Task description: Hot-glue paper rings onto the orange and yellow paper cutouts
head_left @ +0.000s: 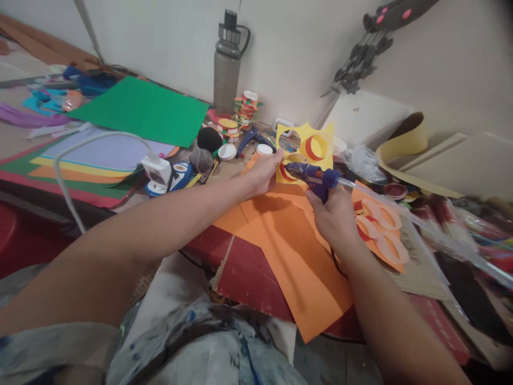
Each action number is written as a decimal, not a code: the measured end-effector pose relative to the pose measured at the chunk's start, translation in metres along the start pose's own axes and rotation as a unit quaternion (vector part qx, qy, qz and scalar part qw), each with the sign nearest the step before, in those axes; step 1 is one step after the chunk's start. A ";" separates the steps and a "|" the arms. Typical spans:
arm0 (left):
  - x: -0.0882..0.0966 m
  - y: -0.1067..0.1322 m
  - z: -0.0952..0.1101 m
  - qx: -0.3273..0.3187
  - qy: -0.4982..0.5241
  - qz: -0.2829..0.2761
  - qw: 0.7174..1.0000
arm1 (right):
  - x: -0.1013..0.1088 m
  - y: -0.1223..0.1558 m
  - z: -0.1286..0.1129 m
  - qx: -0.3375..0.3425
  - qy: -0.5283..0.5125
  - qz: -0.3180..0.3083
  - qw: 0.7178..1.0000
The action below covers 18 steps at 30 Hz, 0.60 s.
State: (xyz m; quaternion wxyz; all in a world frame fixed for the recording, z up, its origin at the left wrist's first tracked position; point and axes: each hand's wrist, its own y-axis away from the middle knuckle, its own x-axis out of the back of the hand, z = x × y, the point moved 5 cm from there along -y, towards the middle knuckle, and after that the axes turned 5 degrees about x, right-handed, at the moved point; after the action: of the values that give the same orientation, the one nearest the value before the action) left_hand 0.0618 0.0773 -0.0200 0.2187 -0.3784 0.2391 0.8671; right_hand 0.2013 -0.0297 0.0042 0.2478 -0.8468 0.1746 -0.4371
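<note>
My left hand [267, 174] pinches the left edge of a yellow foam cutout [327, 136], which has round holes and a wavy top edge. Red and yellow rings [316, 147] stand out from its face. In my right hand [334, 214] is a blue hot glue gun [316, 176], its nozzle pointing left at the lower ring on the cutout. A long clear glue stick [401, 206] trails from the gun's back toward the lower right. Orange foam sheets [304, 267] lie under both hands. Right of my right hand rests an orange cutout with pale rings [387, 238].
A grey water bottle [226, 75] stands against the wall. To the left are a green sheet [148, 109], stacked coloured sheets [92, 152] and a white plug [158, 171] with its cable. A second glue gun [248, 139] lies behind my hands. Plastic-wrapped supplies [452, 224] crowd the right.
</note>
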 end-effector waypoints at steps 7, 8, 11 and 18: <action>-0.005 0.006 -0.008 -0.036 -0.045 -0.002 0.998 | 0.009 0.001 0.005 -0.023 0.102 0.028 0.994; -0.003 0.004 -0.008 -0.050 -0.047 0.000 0.998 | 0.009 0.001 0.004 -0.021 0.110 0.031 0.993; 0.003 -0.003 -0.006 -0.102 -0.066 0.011 0.992 | 0.010 0.002 0.001 -0.011 0.120 0.037 0.992; 0.015 -0.008 0.008 -0.193 -0.105 0.047 0.974 | 0.009 0.003 -0.003 0.009 0.122 0.023 0.992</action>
State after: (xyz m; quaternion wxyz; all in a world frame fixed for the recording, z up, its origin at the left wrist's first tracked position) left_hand 0.0531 0.0909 -0.0286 0.1248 -0.3086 0.0606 0.9410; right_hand 0.2036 -0.0374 0.0093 0.2422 -0.7808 0.2190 -0.5327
